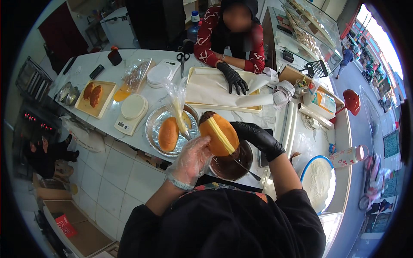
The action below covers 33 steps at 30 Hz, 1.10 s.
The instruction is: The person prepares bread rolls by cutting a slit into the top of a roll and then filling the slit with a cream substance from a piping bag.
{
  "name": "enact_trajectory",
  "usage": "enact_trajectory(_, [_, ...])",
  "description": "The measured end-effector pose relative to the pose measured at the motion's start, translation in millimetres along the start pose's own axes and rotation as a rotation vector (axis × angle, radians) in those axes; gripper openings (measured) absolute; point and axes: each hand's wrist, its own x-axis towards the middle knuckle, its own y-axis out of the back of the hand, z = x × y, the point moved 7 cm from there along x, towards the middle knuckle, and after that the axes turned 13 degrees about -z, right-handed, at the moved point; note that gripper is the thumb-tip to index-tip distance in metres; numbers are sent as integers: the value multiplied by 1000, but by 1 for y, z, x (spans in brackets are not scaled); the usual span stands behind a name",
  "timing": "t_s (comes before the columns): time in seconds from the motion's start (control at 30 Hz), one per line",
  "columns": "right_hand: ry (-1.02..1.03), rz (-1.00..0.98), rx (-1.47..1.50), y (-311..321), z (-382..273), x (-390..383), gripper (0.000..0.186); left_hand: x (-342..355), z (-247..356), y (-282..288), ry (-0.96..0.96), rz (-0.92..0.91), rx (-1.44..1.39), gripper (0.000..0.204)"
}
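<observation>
An oblong bun (211,136) with a yellow cream stripe down its middle is held up over a bowl of chocolate (243,161). Dark chocolate coats its ends. My left hand (191,157), in a clear plastic glove, grips its near left side. The black-gloved right hand (258,138) closes on the far right edge, some fingers hidden behind the bun. A utensil handle (253,175) sticks out of the chocolate bowl. Just left, a foil-lined round pan (151,144) contains another bun (168,134) and a piping bag (179,112) with yellow filling.
Opposite me, a person's black-gloved hand (232,78) rests on a paper-lined tray (202,107). Two scales (125,125) (171,64), scissors (183,60) and a tray with two brown breads (101,112) stand to the left. A blue-rimmed tub of white powder (317,180) is at my right.
</observation>
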Motion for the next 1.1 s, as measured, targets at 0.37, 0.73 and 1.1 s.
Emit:
enact_trajectory(0.37, [-221,38,250,-9,30,-5,42,-5,-9,-1,172,-35,298,32])
enact_trajectory(0.73, [-296,117,24,-5,24,-14,41,1,-8,11,109,-2,460,31])
enact_trajectory(1.1, [-224,198,369,7,52,-13,38,-1,-7,15,104,32,309,30])
